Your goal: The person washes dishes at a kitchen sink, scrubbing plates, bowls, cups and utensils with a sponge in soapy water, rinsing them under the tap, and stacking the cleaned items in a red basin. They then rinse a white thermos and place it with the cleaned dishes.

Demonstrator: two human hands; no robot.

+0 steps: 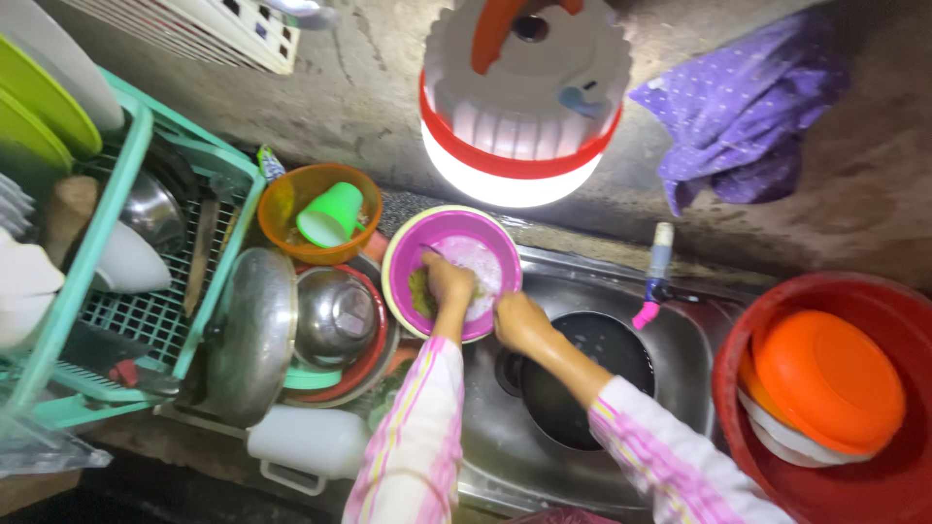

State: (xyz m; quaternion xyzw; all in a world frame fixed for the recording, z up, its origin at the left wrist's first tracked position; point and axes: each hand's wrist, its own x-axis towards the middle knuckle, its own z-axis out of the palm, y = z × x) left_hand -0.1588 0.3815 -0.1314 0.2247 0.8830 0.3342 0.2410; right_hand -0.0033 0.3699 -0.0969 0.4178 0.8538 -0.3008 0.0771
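Two pink-striped sleeves came up from the bottom edge, nearest the lens, and reached over a steel sink.

At far left a green rack held plates, steel bowls and utensils on edge, apparently so they could drain. Just beside it a steel lid leaned on a stack of bowls, with a steel bowl on top. Behind these an orange bowl carried a green cup lying on its side.

The pink bowl was tilted over the sink's left rim, its mouth turned toward the person. The left hand was inside it, curled round what looked like a greenish scrubber and pressed to the soapy inner wall. The right hand gripped the bowl's near rim, seemingly to steady it against the rubbing.

Below the right arm a dark pan sat in the basin. A lit lantern stood on the ledge above, throwing light on the work. A tap with a pink tip pointed down at the sink, a purple cloth hung on the wall, and at far right a red tub held an orange lid over white plates.
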